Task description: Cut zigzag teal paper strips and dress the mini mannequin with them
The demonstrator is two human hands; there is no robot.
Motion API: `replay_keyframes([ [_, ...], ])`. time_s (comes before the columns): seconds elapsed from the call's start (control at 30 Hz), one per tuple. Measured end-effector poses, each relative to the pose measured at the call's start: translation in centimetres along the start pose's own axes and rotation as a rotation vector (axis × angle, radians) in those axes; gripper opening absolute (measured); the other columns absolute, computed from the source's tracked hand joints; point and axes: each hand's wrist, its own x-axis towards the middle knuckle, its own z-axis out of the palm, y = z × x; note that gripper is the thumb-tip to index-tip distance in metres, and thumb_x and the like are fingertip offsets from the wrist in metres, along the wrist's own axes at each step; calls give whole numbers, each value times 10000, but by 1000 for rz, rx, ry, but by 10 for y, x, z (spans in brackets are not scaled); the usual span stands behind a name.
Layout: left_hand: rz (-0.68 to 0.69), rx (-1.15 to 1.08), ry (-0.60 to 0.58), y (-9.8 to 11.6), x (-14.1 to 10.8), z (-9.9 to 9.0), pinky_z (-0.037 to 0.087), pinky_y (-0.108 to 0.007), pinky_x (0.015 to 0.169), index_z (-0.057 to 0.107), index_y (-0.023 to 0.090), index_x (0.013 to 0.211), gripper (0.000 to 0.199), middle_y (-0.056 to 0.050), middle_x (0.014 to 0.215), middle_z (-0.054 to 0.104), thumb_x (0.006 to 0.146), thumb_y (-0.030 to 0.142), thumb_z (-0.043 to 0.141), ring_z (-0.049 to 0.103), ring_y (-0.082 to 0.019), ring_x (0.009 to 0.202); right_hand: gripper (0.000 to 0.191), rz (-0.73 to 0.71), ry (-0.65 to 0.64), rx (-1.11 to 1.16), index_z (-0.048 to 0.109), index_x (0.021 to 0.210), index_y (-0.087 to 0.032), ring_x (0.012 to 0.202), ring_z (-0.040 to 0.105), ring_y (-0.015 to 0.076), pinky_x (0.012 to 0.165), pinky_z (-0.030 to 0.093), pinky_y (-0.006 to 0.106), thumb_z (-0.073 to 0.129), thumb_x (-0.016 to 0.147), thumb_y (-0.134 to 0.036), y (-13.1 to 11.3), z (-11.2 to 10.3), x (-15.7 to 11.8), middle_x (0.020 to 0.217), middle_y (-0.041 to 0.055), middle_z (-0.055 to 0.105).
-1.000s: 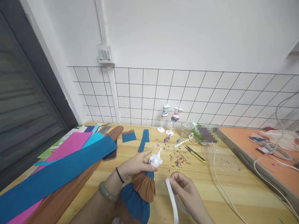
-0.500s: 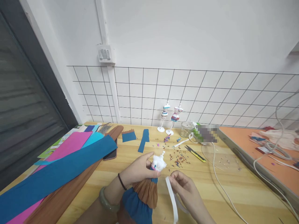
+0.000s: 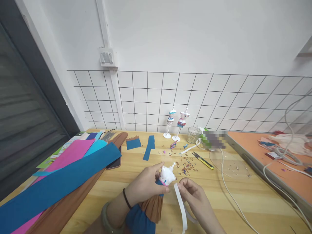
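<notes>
My left hand (image 3: 146, 183) is closed around a small white dress form (image 3: 167, 175), thumb in front and fingers behind. The form tilts, its knobbed neck pointing up and right. Below my grip hangs its layered skirt: a brown gathered tier (image 3: 154, 208) over a blue one (image 3: 140, 219). My right hand (image 3: 195, 201) pinches the end of a white strip (image 3: 180, 208) between thumb and fingertips. From there the strip curves down past the lower edge of the view. A small gap separates the strip from the dress form.
Brown scraps (image 3: 187, 165) and a yellow craft knife (image 3: 203, 161) lie beyond my hands. Two dress forms on stands (image 3: 180, 123) and a glass jar (image 3: 194, 135) are near the wall. Coloured sheets (image 3: 63, 182) cover the left side, partly over a phone (image 3: 114, 163). A cable (image 3: 226, 182) crosses the right.
My left hand has turned the dress form slightly and lowered it a little, with the skirt shifting down and left. My right hand has barely moved and keeps its pinch on the strip.
</notes>
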Motion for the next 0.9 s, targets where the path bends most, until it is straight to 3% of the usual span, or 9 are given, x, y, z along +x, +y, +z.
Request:
replay_keyframes([
  [0.17,49,380,128,13,-8,6,421,-310,771,402,210,1301,700,-48,971,655,638,224,626,570,-251,910,395,6,30,33,496,554,-174,436,322,82,442,268,205,673,628,-520,0,1,0,464,-63,398],
  [0.37,37,652,147,20,-12,14,336,-364,899,369,222,1317,651,-69,1115,618,695,250,560,528,-259,1021,412,34,60,55,498,521,-170,416,320,75,429,264,204,693,595,-524,-5,5,-1,436,-66,392],
  [0.67,34,743,204,18,-14,20,321,-396,880,420,225,1270,570,-65,1075,627,714,240,549,525,-258,994,439,53,117,69,453,491,-179,405,297,64,424,224,201,692,588,-535,-2,6,0,414,-76,369],
  [0.9,24,740,214,21,-16,23,329,-396,862,453,213,1239,532,-69,1042,632,711,194,522,530,-249,967,427,68,92,75,458,502,-179,411,306,72,433,228,208,682,613,-525,1,7,-1,416,-72,378],
])
